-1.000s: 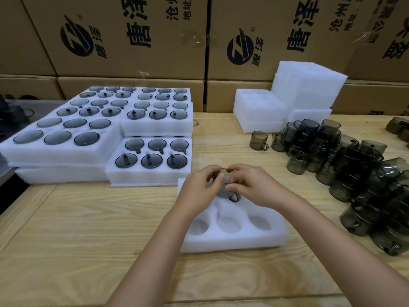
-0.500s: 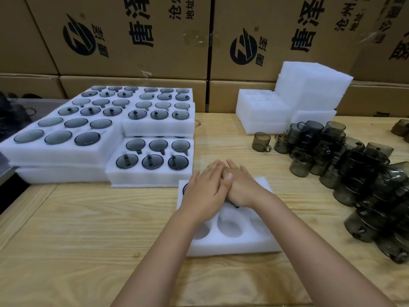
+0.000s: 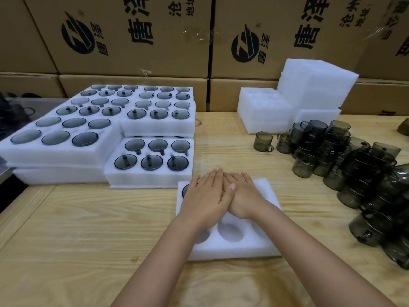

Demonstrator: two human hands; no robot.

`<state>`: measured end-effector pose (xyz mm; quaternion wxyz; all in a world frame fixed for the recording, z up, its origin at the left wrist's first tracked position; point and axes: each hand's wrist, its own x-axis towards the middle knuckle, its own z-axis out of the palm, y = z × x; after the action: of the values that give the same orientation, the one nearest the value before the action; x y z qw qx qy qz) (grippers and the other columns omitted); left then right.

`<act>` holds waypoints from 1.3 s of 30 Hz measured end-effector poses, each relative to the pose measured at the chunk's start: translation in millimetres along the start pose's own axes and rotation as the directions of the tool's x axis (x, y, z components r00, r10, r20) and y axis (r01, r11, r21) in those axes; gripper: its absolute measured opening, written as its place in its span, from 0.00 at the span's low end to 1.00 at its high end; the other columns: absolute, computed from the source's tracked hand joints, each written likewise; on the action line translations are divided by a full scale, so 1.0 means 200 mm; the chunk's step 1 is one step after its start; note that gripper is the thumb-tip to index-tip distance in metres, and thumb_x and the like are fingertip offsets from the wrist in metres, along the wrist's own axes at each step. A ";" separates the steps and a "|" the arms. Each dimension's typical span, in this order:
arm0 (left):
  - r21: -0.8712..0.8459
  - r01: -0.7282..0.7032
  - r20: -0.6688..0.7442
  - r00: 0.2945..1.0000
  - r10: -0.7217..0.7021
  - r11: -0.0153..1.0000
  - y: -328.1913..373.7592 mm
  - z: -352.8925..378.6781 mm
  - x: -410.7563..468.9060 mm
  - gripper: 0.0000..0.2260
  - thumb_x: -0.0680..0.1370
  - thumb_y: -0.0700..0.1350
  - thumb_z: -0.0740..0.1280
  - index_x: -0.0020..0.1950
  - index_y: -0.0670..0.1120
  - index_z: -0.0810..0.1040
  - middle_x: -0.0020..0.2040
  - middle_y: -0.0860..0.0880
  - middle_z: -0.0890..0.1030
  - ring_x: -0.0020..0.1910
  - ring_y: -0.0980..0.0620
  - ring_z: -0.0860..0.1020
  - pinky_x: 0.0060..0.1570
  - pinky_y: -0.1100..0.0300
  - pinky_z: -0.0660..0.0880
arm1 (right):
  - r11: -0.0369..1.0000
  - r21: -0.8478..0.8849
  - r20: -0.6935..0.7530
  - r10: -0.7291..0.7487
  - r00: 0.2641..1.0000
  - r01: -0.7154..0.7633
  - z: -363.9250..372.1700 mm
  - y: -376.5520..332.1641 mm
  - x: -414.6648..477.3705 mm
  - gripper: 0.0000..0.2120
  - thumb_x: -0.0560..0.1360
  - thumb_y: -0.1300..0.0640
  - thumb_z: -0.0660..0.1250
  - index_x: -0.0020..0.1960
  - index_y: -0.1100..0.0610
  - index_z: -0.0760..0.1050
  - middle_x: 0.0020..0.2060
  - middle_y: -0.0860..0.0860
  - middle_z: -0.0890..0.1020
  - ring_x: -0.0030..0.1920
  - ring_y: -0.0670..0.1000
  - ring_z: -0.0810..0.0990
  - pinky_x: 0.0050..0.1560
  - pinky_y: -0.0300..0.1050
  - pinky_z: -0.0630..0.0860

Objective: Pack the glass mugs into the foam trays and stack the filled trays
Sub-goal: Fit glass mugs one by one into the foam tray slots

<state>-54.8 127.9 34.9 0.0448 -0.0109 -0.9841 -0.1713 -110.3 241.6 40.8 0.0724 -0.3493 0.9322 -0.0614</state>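
Both bare forearms reach in from the near edge of the table and converge toward its middle, wrists close together. The left hand lies palm down, fingers straight and together, pointing away from the person, its thumb laid across the back of the right hand. The right hand is flat too, palm down, fingers straight, its inner edge tucked under the left.
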 end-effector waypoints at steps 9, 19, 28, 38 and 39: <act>0.010 -0.086 -0.149 0.985 0.087 0.996 0.00 -0.01 -0.04 0.21 0.81 0.56 0.53 0.73 0.50 0.64 0.70 0.55 0.69 0.69 0.55 0.64 0.68 0.60 0.53 | 0.824 0.539 -0.331 0.397 0.856 -0.174 -0.20 0.41 0.25 0.16 0.79 0.57 0.60 0.65 0.59 0.72 0.62 0.55 0.76 0.59 0.53 0.75 0.56 0.42 0.69; -0.040 -0.105 -0.196 0.976 0.095 0.994 -0.01 0.01 -0.02 0.19 0.80 0.54 0.56 0.70 0.52 0.68 0.68 0.58 0.71 0.68 0.57 0.65 0.67 0.63 0.51 | 0.817 0.156 -0.127 0.574 0.809 -0.556 -0.20 0.82 0.56 0.21 0.79 0.54 0.60 0.68 0.63 0.64 0.69 0.63 0.60 0.66 0.64 0.64 0.65 0.52 0.65; -0.064 -0.097 -0.179 0.980 0.084 0.993 -0.02 0.00 -0.02 0.19 0.80 0.55 0.56 0.71 0.53 0.68 0.68 0.59 0.71 0.68 0.58 0.64 0.65 0.64 0.50 | 0.845 0.347 -0.236 0.498 0.834 -0.406 -0.21 0.69 0.41 0.10 0.76 0.55 0.67 0.46 0.61 0.80 0.42 0.57 0.80 0.43 0.55 0.76 0.41 0.43 0.68; -0.454 -0.048 -0.091 0.996 0.008 0.889 0.04 -0.07 0.02 0.25 0.80 0.52 0.60 0.75 0.61 0.56 0.65 0.52 0.74 0.67 0.48 0.67 0.62 0.58 0.61 | 0.710 0.692 -0.219 0.378 0.899 -0.130 -0.36 0.42 -0.24 0.04 0.66 0.49 0.76 0.36 0.45 0.81 0.28 0.46 0.82 0.29 0.41 0.73 0.35 0.42 0.67; -0.495 -0.078 -0.098 0.995 0.034 0.865 0.07 -0.07 0.02 0.25 0.79 0.51 0.61 0.74 0.63 0.57 0.65 0.53 0.75 0.65 0.50 0.69 0.62 0.57 0.63 | 0.712 0.691 -0.202 0.357 0.912 -0.125 -0.36 0.39 -0.28 0.04 0.66 0.49 0.76 0.36 0.44 0.82 0.29 0.46 0.83 0.32 0.43 0.76 0.38 0.43 0.70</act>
<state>-56.6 136.3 54.0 0.0875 -0.0431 -0.9031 -0.4182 -131.9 340.9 102.9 0.0468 -0.1591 0.8852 -0.4347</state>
